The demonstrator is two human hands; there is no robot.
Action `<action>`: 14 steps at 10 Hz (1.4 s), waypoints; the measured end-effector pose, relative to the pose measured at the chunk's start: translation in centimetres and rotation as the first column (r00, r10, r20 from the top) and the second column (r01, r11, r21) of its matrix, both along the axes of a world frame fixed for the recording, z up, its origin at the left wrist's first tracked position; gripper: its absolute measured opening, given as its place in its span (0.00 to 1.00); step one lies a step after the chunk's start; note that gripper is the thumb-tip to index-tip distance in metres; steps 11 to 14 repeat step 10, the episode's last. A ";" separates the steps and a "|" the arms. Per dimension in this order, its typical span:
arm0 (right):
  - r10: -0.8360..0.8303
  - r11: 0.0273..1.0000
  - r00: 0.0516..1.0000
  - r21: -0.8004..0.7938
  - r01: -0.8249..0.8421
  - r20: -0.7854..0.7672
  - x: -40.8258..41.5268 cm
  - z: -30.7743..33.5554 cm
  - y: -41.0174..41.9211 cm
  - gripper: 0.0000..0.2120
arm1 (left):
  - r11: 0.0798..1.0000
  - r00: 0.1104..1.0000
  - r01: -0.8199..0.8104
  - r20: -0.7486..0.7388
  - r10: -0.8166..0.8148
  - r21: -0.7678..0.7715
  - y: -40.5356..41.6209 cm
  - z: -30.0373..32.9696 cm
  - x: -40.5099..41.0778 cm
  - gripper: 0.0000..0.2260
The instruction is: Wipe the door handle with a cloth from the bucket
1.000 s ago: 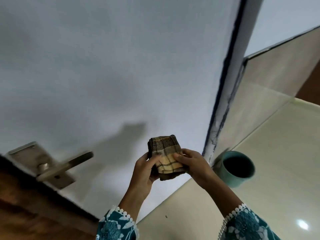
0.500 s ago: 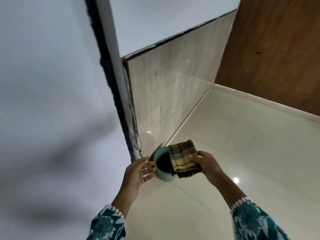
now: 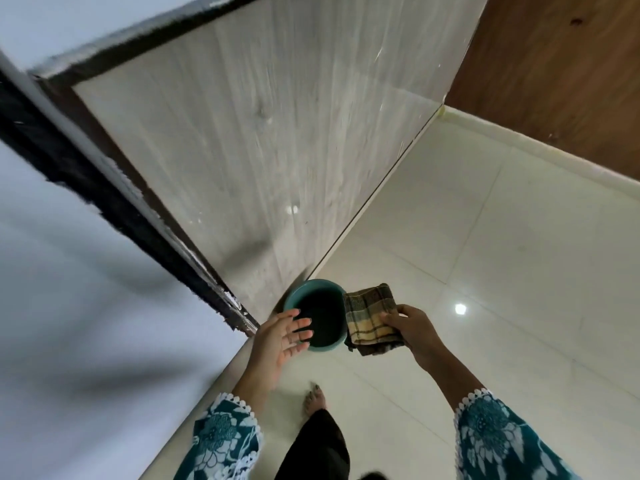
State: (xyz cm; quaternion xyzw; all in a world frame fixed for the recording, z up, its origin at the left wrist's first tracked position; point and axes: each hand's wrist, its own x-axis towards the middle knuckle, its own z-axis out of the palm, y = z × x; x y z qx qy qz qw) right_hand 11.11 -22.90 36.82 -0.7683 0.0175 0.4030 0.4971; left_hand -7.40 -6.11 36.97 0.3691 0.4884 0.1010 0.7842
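Observation:
A folded checked cloth (image 3: 370,319), brown and yellow, is pinched in my right hand (image 3: 410,327). It hangs just right of a teal bucket (image 3: 294,296) that stands on the floor by the wall corner. My left hand (image 3: 278,336) is open with fingers spread, held over the bucket's near left rim and holding nothing. The bucket's inside looks dark. The door handle is out of view.
A white wall or door face (image 3: 86,323) fills the left, ending in a dark frame edge (image 3: 121,202). A glossy tiled wall (image 3: 259,150) rises behind the bucket. A brown wooden panel (image 3: 561,74) stands at the far right. My bare foot (image 3: 315,398) rests on the pale floor tiles (image 3: 502,254).
The view swung right from the door handle down to the bucket. My left hand let go of the cloth and opened; my right hand carried the cloth beside the bucket.

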 end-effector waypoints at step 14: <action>0.358 0.832 0.882 -0.324 -0.450 -0.306 7.2 -56.5 16.7 0.15 | 0.948 0.946 -0.313 -0.070 0.316 0.049 8.9 -37.5 10.2 0.10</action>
